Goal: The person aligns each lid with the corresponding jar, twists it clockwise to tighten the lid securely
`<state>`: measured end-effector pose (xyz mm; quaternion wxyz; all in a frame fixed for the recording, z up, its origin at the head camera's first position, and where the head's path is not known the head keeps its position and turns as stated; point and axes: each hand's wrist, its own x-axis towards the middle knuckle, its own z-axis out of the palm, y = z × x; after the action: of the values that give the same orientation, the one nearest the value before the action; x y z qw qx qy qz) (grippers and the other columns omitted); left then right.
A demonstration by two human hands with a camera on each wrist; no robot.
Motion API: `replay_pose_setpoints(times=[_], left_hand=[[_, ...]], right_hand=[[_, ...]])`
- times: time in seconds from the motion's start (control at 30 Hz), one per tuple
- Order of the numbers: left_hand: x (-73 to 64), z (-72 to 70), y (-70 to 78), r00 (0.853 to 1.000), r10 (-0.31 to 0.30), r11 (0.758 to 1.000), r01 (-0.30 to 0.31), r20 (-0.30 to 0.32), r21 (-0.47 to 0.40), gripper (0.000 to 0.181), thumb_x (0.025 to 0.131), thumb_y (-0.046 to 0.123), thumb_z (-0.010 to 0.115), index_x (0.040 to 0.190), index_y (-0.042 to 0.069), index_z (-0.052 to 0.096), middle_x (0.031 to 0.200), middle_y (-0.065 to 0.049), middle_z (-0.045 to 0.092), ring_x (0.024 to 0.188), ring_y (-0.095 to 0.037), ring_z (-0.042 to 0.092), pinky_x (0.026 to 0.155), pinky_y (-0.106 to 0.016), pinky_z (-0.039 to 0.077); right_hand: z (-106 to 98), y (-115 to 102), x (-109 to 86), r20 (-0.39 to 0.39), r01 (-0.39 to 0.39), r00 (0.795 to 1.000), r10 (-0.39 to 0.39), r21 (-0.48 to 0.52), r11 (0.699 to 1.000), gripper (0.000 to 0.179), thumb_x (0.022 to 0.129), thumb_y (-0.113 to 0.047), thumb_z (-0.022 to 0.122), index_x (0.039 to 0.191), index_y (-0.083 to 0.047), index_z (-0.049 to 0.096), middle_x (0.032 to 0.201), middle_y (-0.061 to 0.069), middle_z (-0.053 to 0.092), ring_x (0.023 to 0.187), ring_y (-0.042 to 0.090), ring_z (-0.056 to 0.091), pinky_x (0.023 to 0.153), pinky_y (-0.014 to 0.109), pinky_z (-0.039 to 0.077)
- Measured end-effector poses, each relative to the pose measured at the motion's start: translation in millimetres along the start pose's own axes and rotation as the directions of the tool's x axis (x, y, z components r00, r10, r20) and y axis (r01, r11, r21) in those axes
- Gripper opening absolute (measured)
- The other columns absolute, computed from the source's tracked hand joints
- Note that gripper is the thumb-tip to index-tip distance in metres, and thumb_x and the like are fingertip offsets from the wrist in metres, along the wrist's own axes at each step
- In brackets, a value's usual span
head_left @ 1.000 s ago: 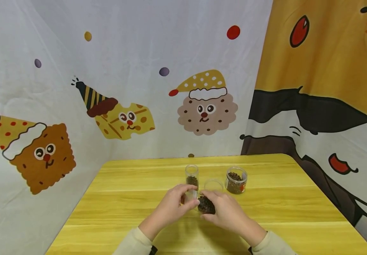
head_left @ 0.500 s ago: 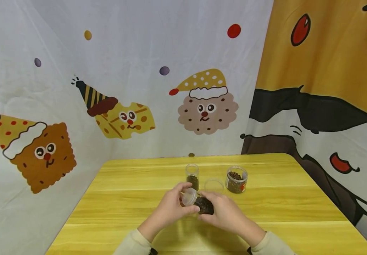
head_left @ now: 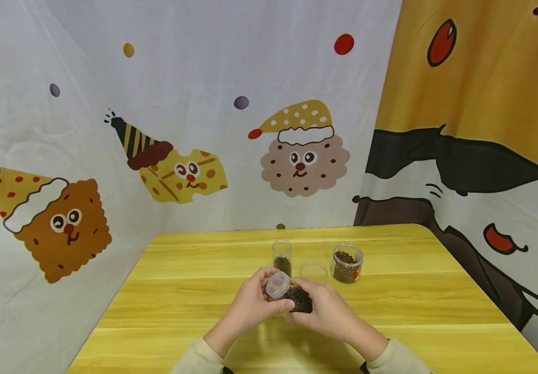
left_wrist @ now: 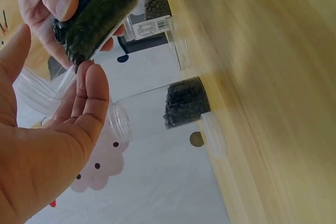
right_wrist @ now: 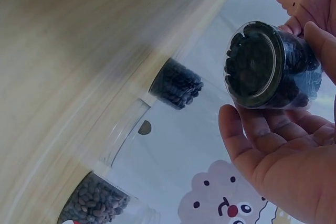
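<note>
Both hands hold a clear jar of dark pieces, like beans or seeds, above the table. In the head view the jar (head_left: pixel 299 300) lies tilted, with a translucent whitish lid (head_left: pixel 278 285) at its left end. My left hand (head_left: pixel 258 298) holds that end, its thumb on the jar's side and its fingers partly hidden behind the lid. My right hand (head_left: pixel 326 310) grips the base end. In the left wrist view the dark contents (left_wrist: pixel 102 14) lie along the jar's wall. The right wrist view shows the round jar bottom (right_wrist: pixel 253 66) above the right fingers.
Behind the hands an upright narrow jar (head_left: pixel 281 258) holds dark pieces. Beside it lies a clear round lid (head_left: pixel 314 272). A wide labelled jar (head_left: pixel 347 264) of brown beans stands to the right. The wooden table (head_left: pixel 194 296) meets a printed cloth (head_left: pixel 203 78).
The held jar has turned so that its lid end tips up and shows more of its top. The left hand has shifted slightly along with it. The jars behind have stayed in place.
</note>
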<state>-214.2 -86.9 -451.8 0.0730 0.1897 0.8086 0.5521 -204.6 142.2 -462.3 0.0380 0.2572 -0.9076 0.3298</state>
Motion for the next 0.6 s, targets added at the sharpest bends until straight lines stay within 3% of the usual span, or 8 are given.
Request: replay_pose_setpoints(times=[0.23, 0.47, 0.6], left_hand=[[0.9, 1.5, -2.8, 1.000, 0.005, 1.000, -0.005, -0.009, -0.013, 0.073, 0.088, 0.033, 0.091, 0.144, 0.006, 0.054, 0.123, -0.009, 0.073, 0.100, -0.016, 0.071, 0.079, -0.025, 0.059], [-0.4, 2.7, -4.3, 1.000, 0.012, 1.000, -0.012, 0.003, -0.006, 0.070, 0.088, 0.034, 0.091, 0.142, 0.008, 0.055, 0.122, -0.006, 0.071, 0.091, -0.015, 0.068, 0.075, -0.025, 0.058], [-1.4, 3.4, -5.4, 1.000, 0.010, 1.000, -0.010, 0.005, -0.001, 0.066, 0.088, 0.035, 0.090, 0.140, 0.011, 0.057, 0.116, -0.003, 0.069, 0.086, -0.013, 0.065, 0.072, -0.025, 0.057]], right_hand=[[-1.9, -2.9, 0.7, 0.006, -0.009, 1.000, 0.009, 0.034, 0.999, 0.076, 0.088, -0.045, 0.089, 0.148, -0.006, 0.062, 0.140, 0.010, 0.073, 0.124, 0.031, 0.072, 0.097, 0.052, 0.061], [-0.7, -3.0, 1.0, 0.007, -0.006, 1.000, 0.006, 0.064, 0.998, 0.076, 0.088, -0.046, 0.088, 0.148, -0.006, 0.062, 0.138, 0.010, 0.074, 0.113, 0.022, 0.074, 0.087, 0.038, 0.061], [0.6, -1.8, 2.3, 0.008, 0.003, 1.000, -0.004, 0.113, 0.994, 0.074, 0.089, -0.047, 0.087, 0.147, -0.006, 0.062, 0.136, 0.009, 0.075, 0.116, 0.025, 0.074, 0.090, 0.046, 0.063]])
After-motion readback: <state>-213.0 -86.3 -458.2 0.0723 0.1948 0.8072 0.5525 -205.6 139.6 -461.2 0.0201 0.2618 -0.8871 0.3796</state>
